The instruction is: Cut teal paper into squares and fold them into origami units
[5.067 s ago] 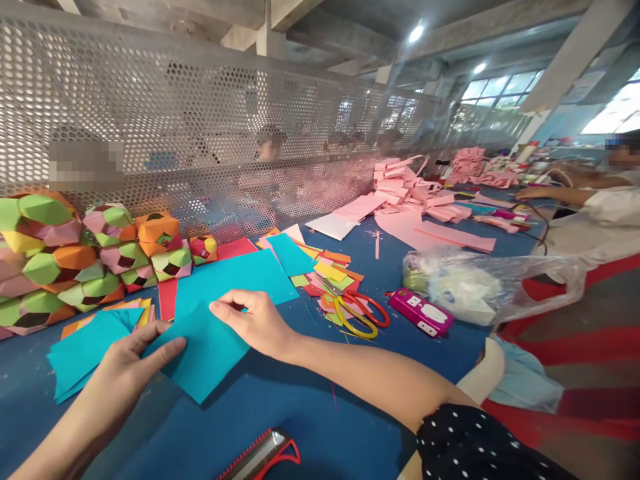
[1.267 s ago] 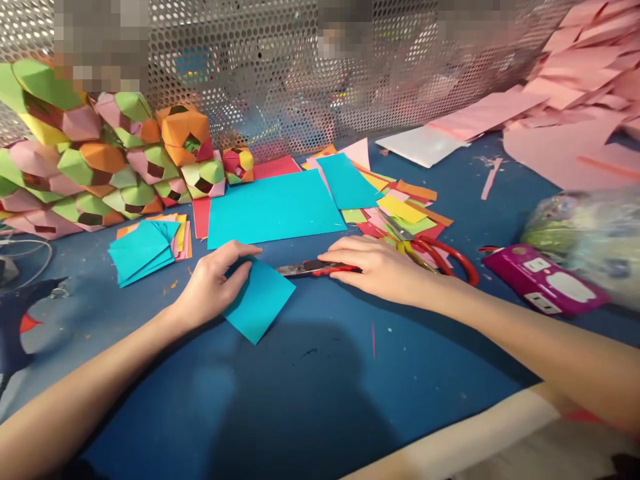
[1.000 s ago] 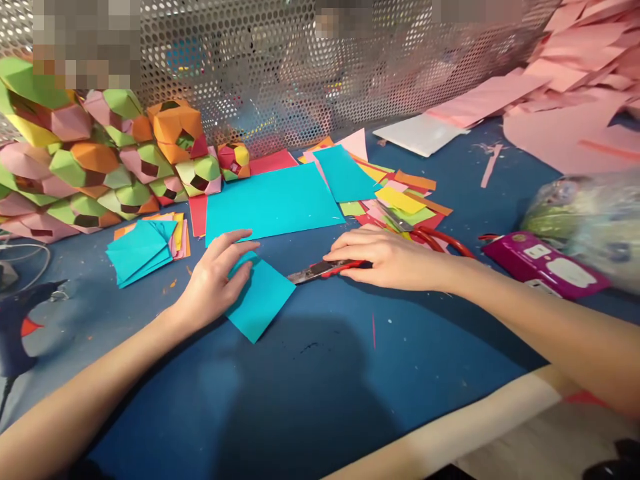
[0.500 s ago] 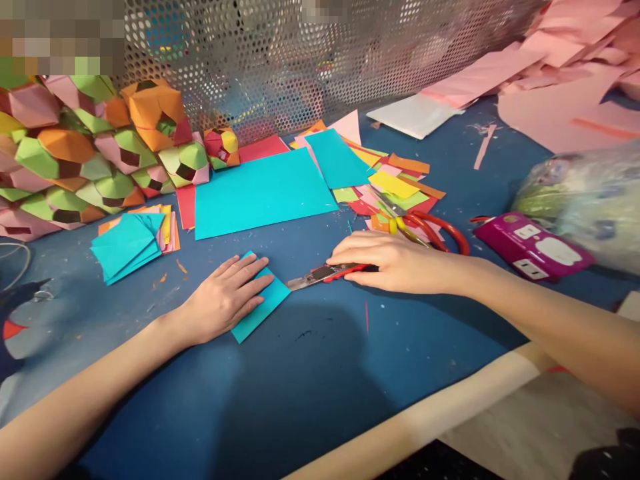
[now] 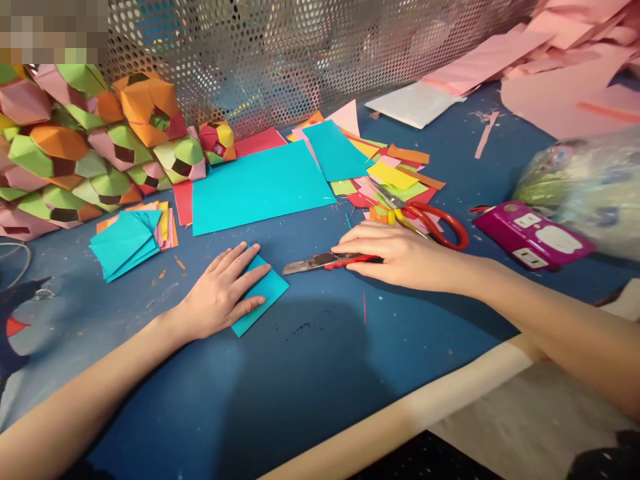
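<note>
A square of blue paper is laid flat on the blue table, turned so that a corner is pointed toward the person. It is partly covered by the left hand, which is placed palm down with its fingers spread — nothing is gripped by it. A red-handled cutter knife is pinched between the thumb and fingers of the right hand; its blade is aimed left, with the tip just beside the paper's right corner. Whether the two are touching cannot be told.

Beyond the hands, a large blue sheet is overlapped at its right end by a smaller blue sheet, and a red sheet is partly hidden behind it. Coloured scraps are heaped to the right, with scissors set against them. To the left, small blue pieces are stacked over other colours. Folded paper shapes are piled farther back, before a perforated screen. At the right, a purple packet is seen beside a clear plastic bag — pink paper is spread behind them.
</note>
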Tool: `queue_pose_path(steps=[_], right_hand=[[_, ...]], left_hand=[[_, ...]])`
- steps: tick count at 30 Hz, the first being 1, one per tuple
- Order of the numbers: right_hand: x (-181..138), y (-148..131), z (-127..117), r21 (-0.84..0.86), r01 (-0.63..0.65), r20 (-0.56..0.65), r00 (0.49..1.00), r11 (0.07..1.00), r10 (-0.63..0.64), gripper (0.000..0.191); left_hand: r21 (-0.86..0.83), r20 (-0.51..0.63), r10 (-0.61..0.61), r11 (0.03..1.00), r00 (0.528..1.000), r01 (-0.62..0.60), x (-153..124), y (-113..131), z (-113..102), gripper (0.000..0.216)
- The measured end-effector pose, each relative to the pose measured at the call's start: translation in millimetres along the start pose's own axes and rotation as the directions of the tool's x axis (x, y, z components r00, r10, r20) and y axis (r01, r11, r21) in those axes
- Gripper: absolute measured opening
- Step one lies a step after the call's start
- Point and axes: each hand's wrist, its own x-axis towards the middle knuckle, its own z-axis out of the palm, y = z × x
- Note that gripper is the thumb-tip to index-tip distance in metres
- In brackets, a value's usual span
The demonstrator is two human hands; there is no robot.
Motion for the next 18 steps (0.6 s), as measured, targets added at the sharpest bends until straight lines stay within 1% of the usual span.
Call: queue_pose_path(steps=[3,6,12,18], right_hand=[[1.7,-2.8,3.2,-0.023,0.005,-0.025,1.0,1.0,-0.005,0.024],[3.6,-5.6,5.9,-0.03,0.015,-0.035,0.999,0.999,-0.016,0.023],[4.9,-9.7,7.5,-0.042,-0.017,-0.103,0.995,0.999,0.012,0.022],[8.6,-15.1,10.4,-0.061,-0.016,-0.154,0.988,0.998,0.006,0.021]], left_hand=[[-0.015,-0.016,-0.074,0.997,0.997,0.073,-0.5,1.4,0.4,0.059],[-0.051,-0.041,-0.091,0.995,0.995,0.089,-1.2,3.5,0.9,0.057],[-0.056,-0.127,-0.053,0.997,0.99,0.046,-2.1,6.8,1.6,0.054],[0.053,-0.224,0.034,0.998,0.974,-0.023,-2.4,10.9,-1.0,0.048]])
